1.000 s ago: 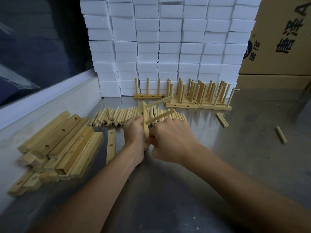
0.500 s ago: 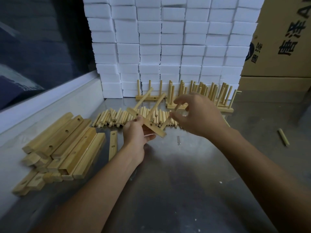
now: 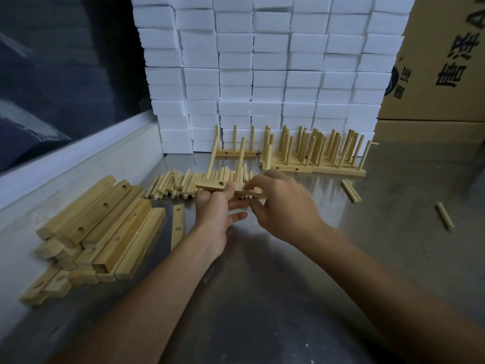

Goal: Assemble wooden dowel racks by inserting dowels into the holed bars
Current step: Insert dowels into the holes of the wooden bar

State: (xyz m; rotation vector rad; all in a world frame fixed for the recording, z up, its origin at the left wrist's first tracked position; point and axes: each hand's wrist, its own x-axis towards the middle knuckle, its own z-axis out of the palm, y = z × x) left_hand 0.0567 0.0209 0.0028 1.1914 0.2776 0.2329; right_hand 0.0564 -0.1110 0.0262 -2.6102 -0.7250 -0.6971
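My left hand [image 3: 215,206] grips a short holed bar [image 3: 210,185] from below and holds it level above the table. Two dowels [image 3: 240,158] stand in the bar and lean away from me, and one empty hole faces me near its left end. My right hand [image 3: 278,203] is at the bar's right end with thumb and fingers curled in a pinch. The dowel in that pinch is almost wholly hidden by the fingers. Loose dowels [image 3: 178,183] lie in a row just behind the hands.
A heap of thick holed bars [image 3: 105,227] lies at the left, with one thin bar [image 3: 178,224] beside it. Finished racks [image 3: 312,153] stand at the back before stacked white blocks [image 3: 262,74]. Stray dowels [image 3: 350,190] [image 3: 444,215] lie at the right. A cardboard box [image 3: 443,61] stands far right.
The bar has turned from upright to level, with its dowels now pointing away. My right hand left the bar, picked a dowel from the row, and came back to the bar's right end.
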